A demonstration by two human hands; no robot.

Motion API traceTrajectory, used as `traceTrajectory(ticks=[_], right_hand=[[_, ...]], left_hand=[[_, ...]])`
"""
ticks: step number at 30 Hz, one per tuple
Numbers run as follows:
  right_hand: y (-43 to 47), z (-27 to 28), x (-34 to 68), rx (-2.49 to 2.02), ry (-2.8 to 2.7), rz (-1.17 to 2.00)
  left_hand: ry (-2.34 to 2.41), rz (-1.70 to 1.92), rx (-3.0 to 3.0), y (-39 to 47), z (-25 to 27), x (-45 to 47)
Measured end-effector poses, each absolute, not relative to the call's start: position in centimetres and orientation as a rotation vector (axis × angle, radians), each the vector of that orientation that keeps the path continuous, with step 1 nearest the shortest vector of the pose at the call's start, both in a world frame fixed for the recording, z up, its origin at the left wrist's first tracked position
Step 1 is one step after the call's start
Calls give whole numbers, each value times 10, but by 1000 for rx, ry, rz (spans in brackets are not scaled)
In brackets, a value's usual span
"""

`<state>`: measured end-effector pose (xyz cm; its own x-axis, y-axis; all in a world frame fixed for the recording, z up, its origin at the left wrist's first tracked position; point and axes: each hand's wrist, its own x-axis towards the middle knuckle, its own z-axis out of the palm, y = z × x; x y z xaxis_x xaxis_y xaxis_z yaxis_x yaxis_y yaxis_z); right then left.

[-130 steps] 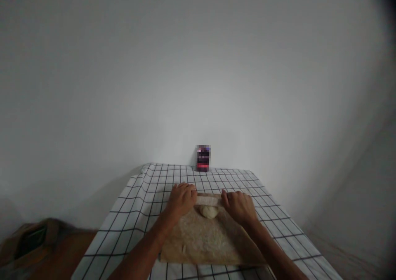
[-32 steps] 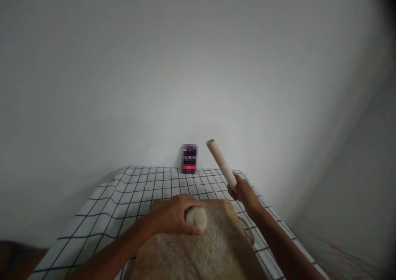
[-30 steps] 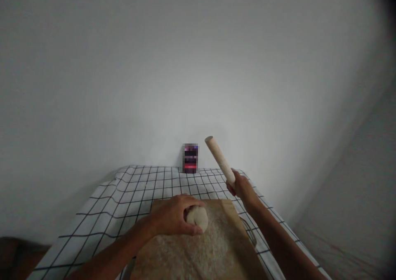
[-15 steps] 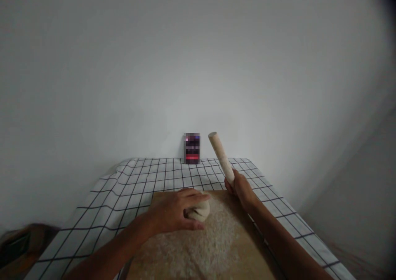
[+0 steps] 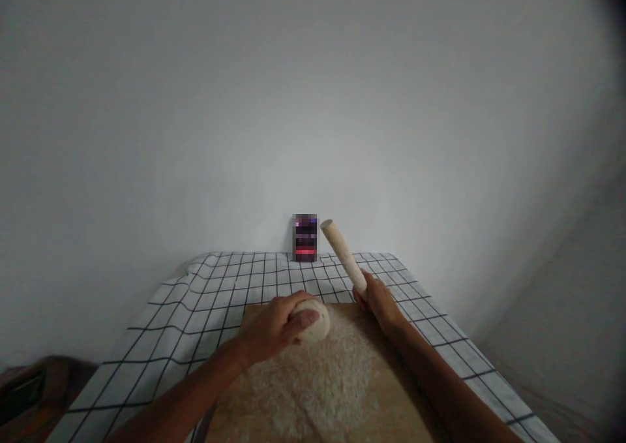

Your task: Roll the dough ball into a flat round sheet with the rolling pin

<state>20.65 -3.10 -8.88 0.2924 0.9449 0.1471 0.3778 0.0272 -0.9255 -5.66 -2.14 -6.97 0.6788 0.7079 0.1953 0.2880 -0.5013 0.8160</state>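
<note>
My left hand (image 5: 281,325) grips a rounded lump of pale dough (image 5: 317,325), with the thumb across its near side and the other fingers over the back. The dough is at the far half of a wooden board (image 5: 391,397); whether it touches the board I cannot tell. A plain wooden rolling pin (image 5: 343,255) is held by its lower end in my right hand (image 5: 379,299). The pin is raised and tilted, its free end pointing up and to the left. White flour (image 5: 332,378) is scattered over the middle of the board.
Under the board lies a white tablecloth (image 5: 215,283) with a dark grid pattern. Against the wall at the table's far edge stands a blurred dark device (image 5: 306,237). A brown object (image 5: 39,391), unclear in kind, is low at the left beside the table.
My left thumb has moved up from beside the dough onto it, and more of the dough's rounded face shows. The rolling pin has tilted further left and its free end is lower.
</note>
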Motion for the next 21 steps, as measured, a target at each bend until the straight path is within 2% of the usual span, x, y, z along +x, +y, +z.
traceTrajectory(ticks=[3, 21], right_hand=[[-30, -91, 207, -1530, -1237, 769], [-26, -96, 210, -1513, -1221, 765]], left_hand=[[845, 747, 1839, -23, -66, -55], [814, 793, 1352, -25, -70, -42]])
